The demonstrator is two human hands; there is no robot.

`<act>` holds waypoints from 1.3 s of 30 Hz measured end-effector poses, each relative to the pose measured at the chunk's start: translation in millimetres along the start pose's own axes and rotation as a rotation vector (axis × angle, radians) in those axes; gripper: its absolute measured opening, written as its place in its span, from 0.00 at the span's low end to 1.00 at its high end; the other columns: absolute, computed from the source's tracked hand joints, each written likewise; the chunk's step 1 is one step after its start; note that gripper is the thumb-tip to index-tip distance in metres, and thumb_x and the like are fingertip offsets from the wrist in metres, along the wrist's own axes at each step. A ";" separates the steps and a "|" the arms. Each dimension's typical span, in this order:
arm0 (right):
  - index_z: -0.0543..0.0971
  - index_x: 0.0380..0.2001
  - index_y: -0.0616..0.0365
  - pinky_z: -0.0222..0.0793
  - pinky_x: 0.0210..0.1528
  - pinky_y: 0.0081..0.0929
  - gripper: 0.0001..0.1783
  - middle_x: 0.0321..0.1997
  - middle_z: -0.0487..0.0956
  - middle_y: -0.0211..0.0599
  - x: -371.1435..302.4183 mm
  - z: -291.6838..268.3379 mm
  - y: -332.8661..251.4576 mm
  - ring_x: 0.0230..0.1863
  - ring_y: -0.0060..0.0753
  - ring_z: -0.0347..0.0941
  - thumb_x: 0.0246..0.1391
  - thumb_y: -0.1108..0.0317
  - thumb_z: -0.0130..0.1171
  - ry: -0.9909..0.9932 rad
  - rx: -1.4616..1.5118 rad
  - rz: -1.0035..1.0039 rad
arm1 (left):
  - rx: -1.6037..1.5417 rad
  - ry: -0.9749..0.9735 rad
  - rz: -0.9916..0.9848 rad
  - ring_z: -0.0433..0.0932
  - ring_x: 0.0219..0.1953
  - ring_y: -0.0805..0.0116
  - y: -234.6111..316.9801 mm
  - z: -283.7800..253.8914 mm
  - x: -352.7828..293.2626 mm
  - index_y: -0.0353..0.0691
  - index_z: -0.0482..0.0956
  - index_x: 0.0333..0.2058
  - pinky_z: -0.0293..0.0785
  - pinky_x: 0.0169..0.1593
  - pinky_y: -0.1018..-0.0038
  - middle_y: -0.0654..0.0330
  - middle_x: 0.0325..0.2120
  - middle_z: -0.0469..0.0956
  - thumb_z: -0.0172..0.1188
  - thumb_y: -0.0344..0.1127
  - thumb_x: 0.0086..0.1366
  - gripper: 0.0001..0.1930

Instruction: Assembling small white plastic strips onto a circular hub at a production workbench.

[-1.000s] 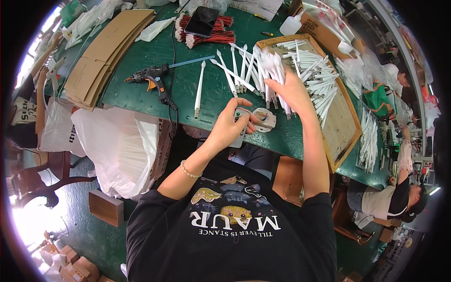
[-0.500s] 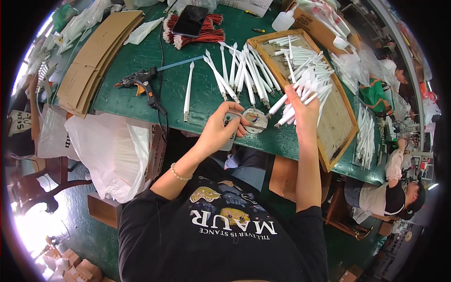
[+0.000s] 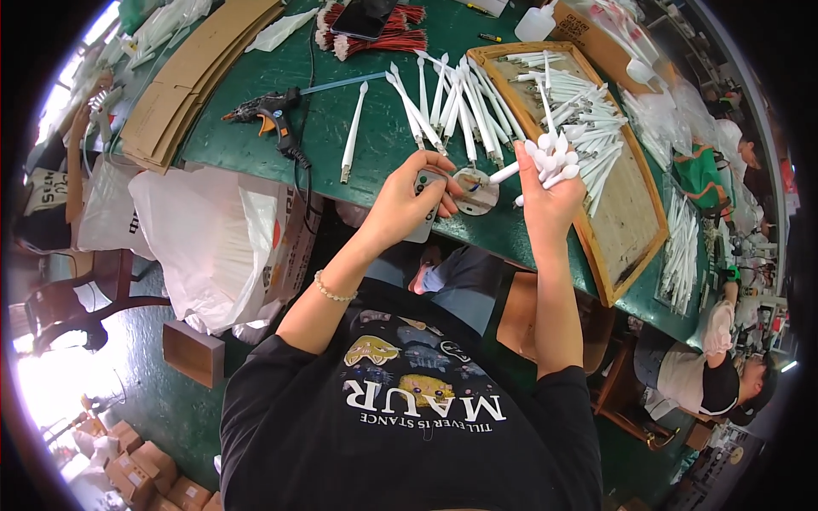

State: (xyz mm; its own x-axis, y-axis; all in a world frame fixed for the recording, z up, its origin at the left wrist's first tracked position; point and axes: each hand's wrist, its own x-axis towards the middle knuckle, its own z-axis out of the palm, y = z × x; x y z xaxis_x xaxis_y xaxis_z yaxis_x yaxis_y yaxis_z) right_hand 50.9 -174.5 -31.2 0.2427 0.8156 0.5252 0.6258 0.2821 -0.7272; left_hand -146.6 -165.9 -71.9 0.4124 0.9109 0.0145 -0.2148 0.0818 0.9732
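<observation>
My right hand (image 3: 552,209) is closed round a bunch of white candle-shaped sticks (image 3: 555,159), their flame-shaped tips fanned upward. One white stick (image 3: 504,174) juts from it toward a round pale disc (image 3: 479,203) on the table edge; whether they touch is unclear. Just left of the disc, my left hand (image 3: 407,201) has its fingers curled over a flat grey box (image 3: 420,228) at the edge. Beyond both hands lies a loose row of similar sticks (image 3: 456,109), metal ends toward me. A single stick (image 3: 354,129) lies apart on the left.
A wooden-framed tray (image 3: 632,277) heaped with sticks stands at right. To the left are a glue gun (image 3: 271,119), its cord, and folded cardboard (image 3: 192,81). A phone (image 3: 365,17) rests on red wire bundles (image 3: 392,43). A white-bagged carton (image 3: 213,247) stands below the table's left edge.
The view has shifted, so the table appears higher and farther right. The bunch in my right hand has tilted, its tips now facing me more. My left hand stays at the grey box.
</observation>
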 end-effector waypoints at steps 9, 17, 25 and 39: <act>0.77 0.36 0.63 0.67 0.30 0.20 0.12 0.26 0.78 0.30 2.0 7.1 -11.0 0.27 0.17 0.69 0.52 0.68 0.67 -0.034 -0.103 -0.079 | -0.012 -0.050 0.028 0.79 0.30 0.70 -3.2 -3.5 1.4 0.29 0.66 0.47 0.77 0.34 0.76 0.52 0.34 0.76 0.46 0.24 0.66 0.11; 0.77 0.36 0.63 0.67 0.29 0.22 0.14 0.25 0.78 0.32 -1.0 10.9 -13.1 0.25 0.19 0.69 0.51 0.67 0.67 0.001 -0.077 -0.121 | -0.040 -0.045 -0.013 0.79 0.31 0.69 0.0 -4.5 0.1 0.30 0.64 0.49 0.76 0.35 0.76 0.50 0.34 0.78 0.47 0.24 0.65 0.14; 0.77 0.35 0.62 0.67 0.28 0.23 0.11 0.23 0.77 0.33 -0.3 10.9 -12.1 0.25 0.20 0.70 0.52 0.68 0.66 -0.002 -0.108 -0.075 | -0.054 -0.024 -0.054 0.79 0.31 0.69 -0.9 -3.9 -2.0 0.31 0.62 0.50 0.77 0.35 0.76 0.47 0.34 0.79 0.46 0.23 0.66 0.14; 0.76 0.35 0.65 0.68 0.28 0.26 0.19 0.23 0.77 0.33 71.0 17.4 13.4 0.23 0.24 0.72 0.57 0.56 0.57 -0.330 -0.119 0.259 | -0.079 -0.045 0.020 0.79 0.31 0.70 -3.5 -5.8 -1.9 0.31 0.62 0.49 0.76 0.35 0.76 0.49 0.35 0.79 0.46 0.24 0.67 0.13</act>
State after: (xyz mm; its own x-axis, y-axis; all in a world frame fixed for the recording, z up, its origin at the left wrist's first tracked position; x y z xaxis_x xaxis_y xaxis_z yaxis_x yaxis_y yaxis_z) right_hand 63.6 -104.0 -11.3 0.1652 0.9749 0.1493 0.6615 0.0027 -0.7499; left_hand -151.8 -165.6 -76.6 0.4460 0.8939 0.0455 -0.2921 0.0973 0.9514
